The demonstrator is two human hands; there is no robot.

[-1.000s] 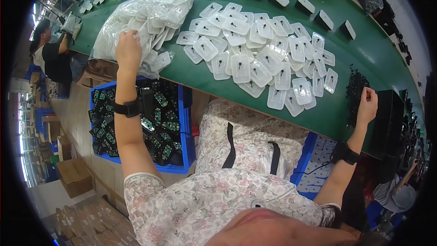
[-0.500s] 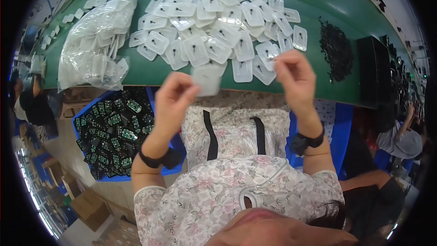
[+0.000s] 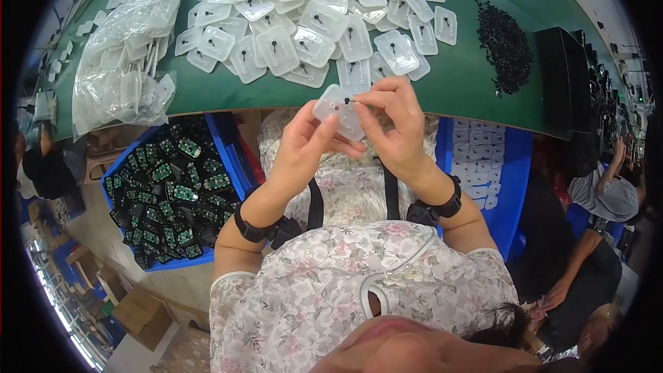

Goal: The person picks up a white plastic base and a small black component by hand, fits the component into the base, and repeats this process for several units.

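My left hand (image 3: 302, 148) grips a translucent white plastic cover (image 3: 337, 113), rounded at the corners, by its lower left side. A small black plug with a thin tail (image 3: 348, 101) sits at the cover's upper middle. Thumb and fingers of my right hand (image 3: 398, 126) pinch together at that tail. Both hands meet just off the near edge of the green table (image 3: 442, 86). Beyond them lies a heap of similar covers (image 3: 280, 50), many bearing a black plug of the same sort.
A clear bag of white covers (image 3: 124, 62) stands left on the table. Loose black plugs (image 3: 504, 48) are piled at right, beside a black box (image 3: 554, 83). Blue bins hold circuit boards (image 3: 166, 193) at lower left and white parts (image 3: 478, 155) at right. Another person's arm (image 3: 577, 266) shows lower right.
My hands have come together from apart, the left bringing the cover rightward, the right moving left to the cover. The view has shifted, so the table sits higher.
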